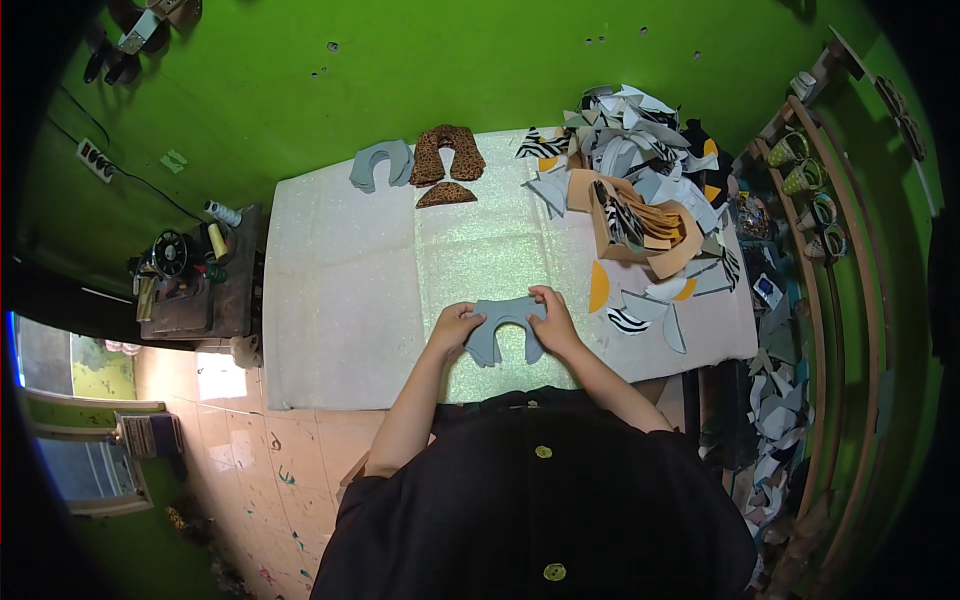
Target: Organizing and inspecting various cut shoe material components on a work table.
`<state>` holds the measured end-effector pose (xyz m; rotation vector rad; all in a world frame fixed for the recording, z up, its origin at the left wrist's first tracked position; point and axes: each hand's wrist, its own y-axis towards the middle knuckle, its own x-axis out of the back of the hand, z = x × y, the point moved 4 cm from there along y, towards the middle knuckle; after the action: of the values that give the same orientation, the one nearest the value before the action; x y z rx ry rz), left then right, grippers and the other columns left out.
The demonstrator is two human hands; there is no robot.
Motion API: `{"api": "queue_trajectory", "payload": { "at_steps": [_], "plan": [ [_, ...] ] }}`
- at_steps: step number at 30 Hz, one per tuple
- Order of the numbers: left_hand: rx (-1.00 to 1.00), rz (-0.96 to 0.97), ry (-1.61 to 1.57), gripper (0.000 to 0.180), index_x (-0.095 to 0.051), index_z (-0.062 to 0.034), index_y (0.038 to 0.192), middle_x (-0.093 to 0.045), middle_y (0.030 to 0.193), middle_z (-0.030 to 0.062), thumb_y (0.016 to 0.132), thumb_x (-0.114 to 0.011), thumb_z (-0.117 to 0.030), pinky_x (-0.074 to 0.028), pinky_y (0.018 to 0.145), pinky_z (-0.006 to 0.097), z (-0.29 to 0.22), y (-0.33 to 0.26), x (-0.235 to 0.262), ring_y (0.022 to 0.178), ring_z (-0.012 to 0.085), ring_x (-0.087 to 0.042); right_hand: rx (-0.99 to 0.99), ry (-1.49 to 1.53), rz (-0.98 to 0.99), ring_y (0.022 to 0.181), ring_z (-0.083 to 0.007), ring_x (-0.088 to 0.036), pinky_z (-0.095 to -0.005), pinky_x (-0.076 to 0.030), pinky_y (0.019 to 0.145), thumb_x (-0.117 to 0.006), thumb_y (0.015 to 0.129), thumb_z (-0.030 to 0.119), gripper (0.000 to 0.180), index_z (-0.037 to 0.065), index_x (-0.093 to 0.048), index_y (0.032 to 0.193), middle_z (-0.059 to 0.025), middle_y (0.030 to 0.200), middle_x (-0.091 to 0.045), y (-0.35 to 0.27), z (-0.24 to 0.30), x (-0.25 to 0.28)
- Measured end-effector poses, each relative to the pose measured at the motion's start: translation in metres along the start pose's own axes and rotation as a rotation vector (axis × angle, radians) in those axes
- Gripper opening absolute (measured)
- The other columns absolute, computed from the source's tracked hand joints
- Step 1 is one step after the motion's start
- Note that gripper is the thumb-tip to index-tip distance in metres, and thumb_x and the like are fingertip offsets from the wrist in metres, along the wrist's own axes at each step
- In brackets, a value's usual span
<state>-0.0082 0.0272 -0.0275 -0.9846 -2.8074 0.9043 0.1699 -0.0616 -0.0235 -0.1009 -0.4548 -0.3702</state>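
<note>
Between my hands, near the table's front edge, is a grey U-shaped cut piece (508, 309), its opening toward me. Layered edges show at its left leg, so it may be more than one piece. My left hand (457, 326) grips its left side, and my right hand (554, 319) pinches the right side near the top. Farther back lie grey U-shaped pieces (384, 148), leopard-print U-shaped pieces (428, 160) and a leopard-print half-moon piece (446, 194).
At the right, a cardboard box (581, 190) holds zebra-striped and yellow pieces before a heap of scraps (640, 130). A yellow half-moon (598, 287) and a zebra-striped piece (627, 320) lie nearer. A sewing machine (170, 252) stands left of the white-covered table (335, 300).
</note>
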Motion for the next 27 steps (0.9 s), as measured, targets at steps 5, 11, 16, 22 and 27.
{"api": "queue_trajectory", "payload": {
  "at_steps": [5,11,16,22,27],
  "plan": [
    [-0.167,-0.308,0.224,0.017,-0.059,0.0049,0.097,-0.065,0.081,0.0074,0.082,-0.062,-0.003,-0.047,0.064,0.024,0.025,0.005,0.000,0.071,0.0115,-0.059,0.061,-0.066,-0.116,0.106,-0.0344,-0.049,-0.0361,-0.040,0.094,-0.064,0.073,-0.002,0.045,0.006,-0.049,0.115,-0.0177,0.111,-0.046,0.001,-0.003,-0.008],
    [-0.264,-0.495,0.445,0.024,-0.059,0.0003,0.101,-0.065,0.083,0.0104,0.080,-0.065,-0.009,-0.047,0.066,0.029,0.018,-0.002,-0.001,0.071,0.0171,-0.061,0.077,-0.167,-0.073,0.106,-0.0376,-0.050,-0.0381,-0.044,0.089,-0.062,0.075,-0.003,0.049,0.006,-0.044,0.120,-0.0183,0.117,-0.039,0.013,0.001,-0.007],
    [-0.367,-0.510,0.538,0.031,-0.060,-0.0002,0.102,-0.064,0.081,0.0112,0.076,-0.069,-0.014,-0.049,0.068,0.031,0.015,-0.007,-0.001,0.071,0.0208,-0.062,0.053,-0.210,-0.029,0.105,-0.0392,-0.051,-0.0407,-0.047,0.085,-0.060,0.076,-0.003,0.051,0.007,-0.042,0.122,-0.0179,0.121,-0.037,0.007,0.001,-0.010],
    [-0.344,-0.519,0.997,0.054,-0.052,-0.0052,0.120,-0.054,0.115,0.0169,0.070,-0.069,-0.017,-0.044,0.087,0.040,-0.004,-0.016,-0.018,0.107,0.0336,-0.052,-0.053,-0.275,-0.028,0.113,-0.0354,-0.046,-0.0401,-0.039,0.094,-0.065,0.073,0.003,0.050,0.007,-0.046,0.119,-0.0173,0.122,-0.040,0.003,-0.003,-0.005],
    [-0.699,-0.318,1.241,0.066,-0.049,-0.0084,0.125,-0.049,0.124,0.0146,0.065,-0.071,-0.026,-0.031,0.094,0.046,-0.012,-0.009,-0.034,0.117,0.0302,-0.044,0.077,-0.649,0.178,0.121,-0.0267,-0.038,-0.0515,-0.023,0.097,-0.071,0.068,0.028,0.061,0.013,-0.049,0.122,-0.0113,0.128,-0.043,0.002,0.014,-0.016]
  ]
}}
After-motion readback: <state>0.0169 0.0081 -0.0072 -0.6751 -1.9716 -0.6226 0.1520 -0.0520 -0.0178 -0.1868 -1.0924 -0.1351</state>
